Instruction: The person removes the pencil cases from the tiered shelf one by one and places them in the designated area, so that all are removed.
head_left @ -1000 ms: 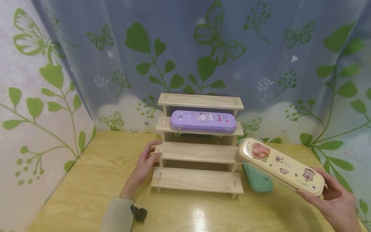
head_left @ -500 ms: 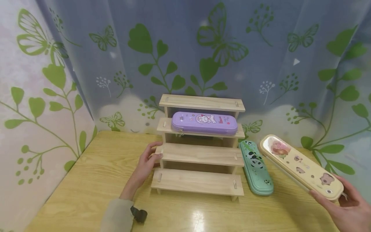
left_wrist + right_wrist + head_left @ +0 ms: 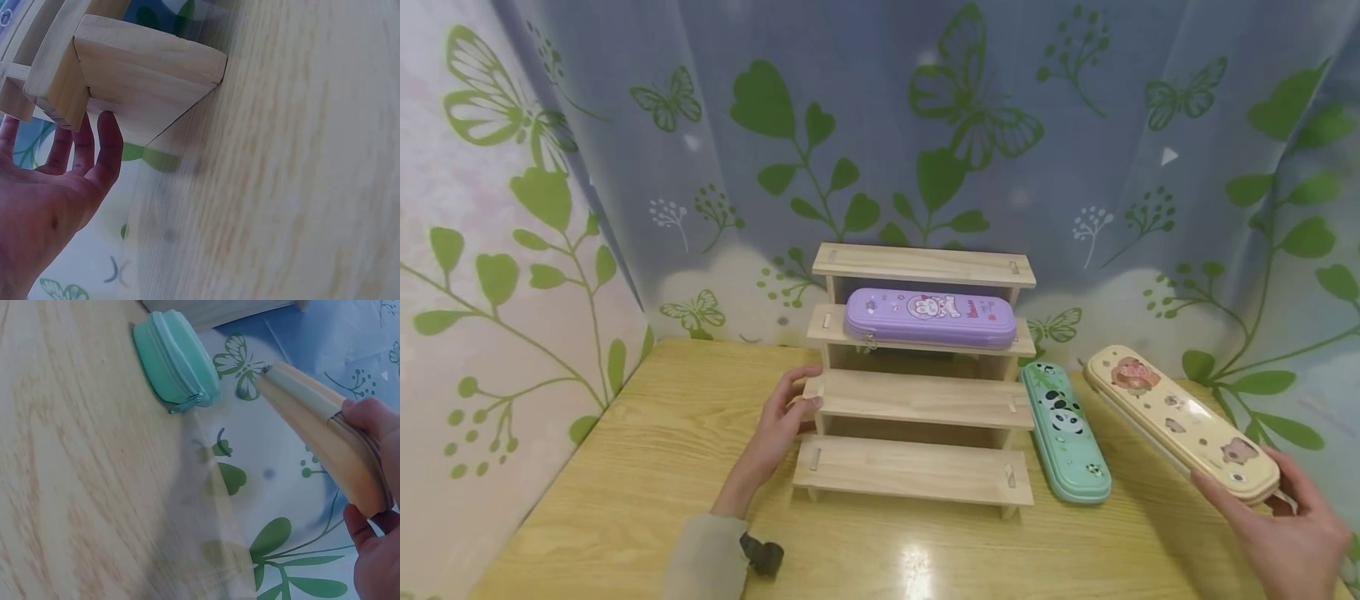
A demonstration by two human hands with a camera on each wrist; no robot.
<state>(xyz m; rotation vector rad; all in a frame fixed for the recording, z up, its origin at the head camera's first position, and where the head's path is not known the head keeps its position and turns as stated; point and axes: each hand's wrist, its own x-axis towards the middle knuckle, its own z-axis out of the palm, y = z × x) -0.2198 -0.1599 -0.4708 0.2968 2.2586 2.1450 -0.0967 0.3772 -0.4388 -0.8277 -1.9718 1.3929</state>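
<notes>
A blue and white curtain (image 3: pixel 865 108) printed with green leaves and butterflies fills the background. In front of it spreads the wood-grained desk (image 3: pixel 632 467), with a glare spot near its front edge in the head view. On it stands a four-step wooden shelf (image 3: pixel 917 396); the head view looks down on its boards, while the left wrist view alone shows the broad face of a side panel (image 3: pixel 144 69) meeting the desk.

Of three pencil cases, the yellow case (image 3: pixel 1183 425) is held in the air to the right of the shelf, tilted. The head view shows its animal pictures; the right wrist view shows its edge instead. The purple case (image 3: pixel 931 318) lies on the second board from the top. The green case (image 3: pixel 1067 433) rests on the desk just beside the shelf; its panda faces up to the head camera, while the right wrist view gives its zipped side.

The right hand (image 3: pixel 1292 529) is clamped on the lower end of the yellow case, thumb against fingers. The left hand (image 3: pixel 784 410), below a pale sleeve (image 3: pixel 703 558), grips the left end of the third board down; the left wrist view shows its fingertips against the wood.

Smallest are a black device (image 3: pixel 762 554) at the left cuff and the green case's zip pull (image 3: pixel 187 403), clear only from the right wrist.
</notes>
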